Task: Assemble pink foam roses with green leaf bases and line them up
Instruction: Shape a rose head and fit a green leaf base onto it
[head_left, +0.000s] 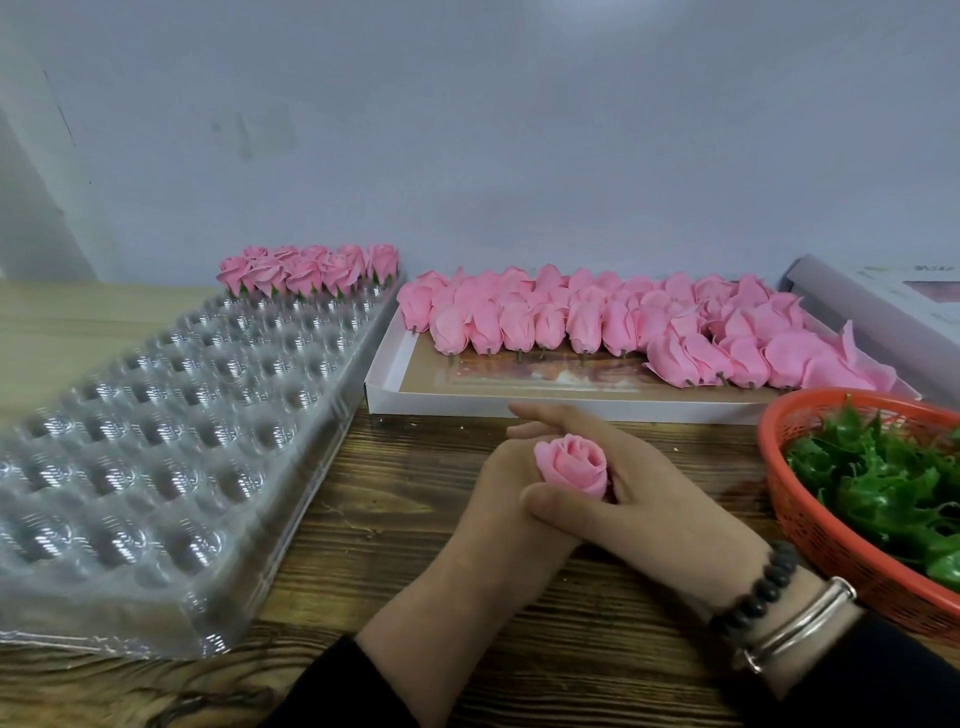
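A pink foam rose (573, 464) stands upright between my two hands over the wooden table. My right hand (634, 493) wraps round its lower part, thumb across the front. My left hand (498, 499) lies under and against the right, its fingers hidden; what it holds cannot be seen. Several finished roses with green bases (306, 271) stand in the far row of a clear plastic cavity tray (156, 441). A white cardboard tray (447, 400) holds several loose rose heads (623, 322). Green leaf bases (883, 488) fill an orange basket (810, 525).
A wall rises right behind the trays. A grey box lid or folder (878, 306) lies at the far right behind the cardboard tray. Bare wooden tabletop (405, 519) shows between the clear tray and my hands.
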